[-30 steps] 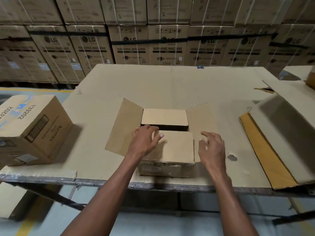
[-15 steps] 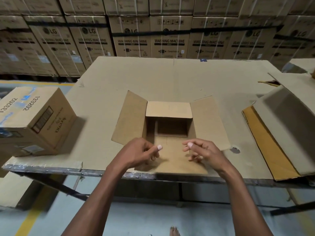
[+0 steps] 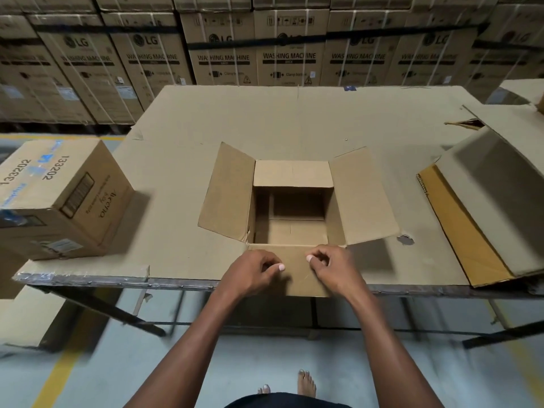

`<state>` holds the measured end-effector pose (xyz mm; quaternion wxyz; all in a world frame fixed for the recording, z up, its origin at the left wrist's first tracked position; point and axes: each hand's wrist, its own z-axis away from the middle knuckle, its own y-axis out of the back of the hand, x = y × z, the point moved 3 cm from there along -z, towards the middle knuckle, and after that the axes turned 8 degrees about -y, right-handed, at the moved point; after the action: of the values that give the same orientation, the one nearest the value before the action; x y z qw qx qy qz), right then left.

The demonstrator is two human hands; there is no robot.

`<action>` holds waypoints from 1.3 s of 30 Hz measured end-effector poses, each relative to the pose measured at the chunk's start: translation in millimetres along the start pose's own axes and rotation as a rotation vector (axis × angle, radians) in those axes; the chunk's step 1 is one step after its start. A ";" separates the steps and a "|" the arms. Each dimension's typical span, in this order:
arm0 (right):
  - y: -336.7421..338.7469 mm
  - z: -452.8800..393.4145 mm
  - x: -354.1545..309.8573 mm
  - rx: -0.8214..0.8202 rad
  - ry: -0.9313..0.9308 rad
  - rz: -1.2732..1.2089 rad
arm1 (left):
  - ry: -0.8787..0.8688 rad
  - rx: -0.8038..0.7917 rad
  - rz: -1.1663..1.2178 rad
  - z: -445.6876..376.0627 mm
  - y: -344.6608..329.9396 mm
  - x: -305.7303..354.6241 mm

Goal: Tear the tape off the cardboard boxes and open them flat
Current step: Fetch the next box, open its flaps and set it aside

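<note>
A small cardboard box (image 3: 225, 189) stands open in the middle of the table, its empty inside showing. The left, right and far flaps are folded outward. The near flap (image 3: 294, 281) lies folded toward me and hangs over the table's front edge. My left hand (image 3: 253, 272) and my right hand (image 3: 334, 269) sit side by side on that near flap, fingers curled and pinching it. I cannot make out any tape on this box.
A closed, taped box (image 3: 59, 198) printed with numbers stands at the table's left end. A large opened carton (image 3: 485, 201) lies at the right end. The cardboard sheet (image 3: 294, 119) covering the table has a small hole (image 3: 405, 240). Stacked washing machine cartons (image 3: 288, 54) line the back.
The two inner flaps, closed a second ago, have been opened. Both hands drew the near flap toward me and down over the table edge, and the view moved closer.
</note>
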<state>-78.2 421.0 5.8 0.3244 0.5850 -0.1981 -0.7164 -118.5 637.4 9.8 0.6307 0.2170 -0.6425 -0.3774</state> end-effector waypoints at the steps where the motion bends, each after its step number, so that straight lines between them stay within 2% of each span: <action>1: 0.0 1.3 -0.4 0.006 -0.001 0.006 | -0.008 0.007 0.009 0.8 0.3 -0.3; 7: 4.8 6.6 -7.6 -0.018 -0.027 -0.073 | -0.051 -0.013 0.043 3.3 1.6 2.6; 13: 28.5 -2.0 -32.8 -0.025 -0.018 -0.139 | -0.103 0.099 0.120 -12.1 25.4 29.4; 17: 44.8 -34.1 -57.2 -0.191 0.021 -0.111 | -0.146 0.137 0.019 -52.9 54.9 36.3; 19: 46.5 -56.2 -63.1 -0.249 0.009 -0.101 | -0.120 0.094 -0.061 -77.3 59.0 29.8; 26: 17.2 -127.6 -52.5 -0.252 -0.019 0.267 | 0.017 -0.171 -0.245 -135.6 39.2 8.8; 29: 7.6 -137.1 -52.4 -0.285 -0.001 0.314 | 0.055 -0.222 -0.348 -149.5 38.9 -1.3; 32: 4.7 -146.0 -49.8 -0.249 0.010 0.272 | 0.053 -0.112 -0.381 -156.0 43.9 -8.4; 39: 22.0 -160.8 -65.4 -0.011 0.142 0.165 | -0.056 0.222 -0.305 -167.2 73.4 3.7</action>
<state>89.3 466.3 28.7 0.3986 0.6142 -0.2182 -0.6452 58.4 645.0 54.5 0.5202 0.3695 -0.6573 -0.4011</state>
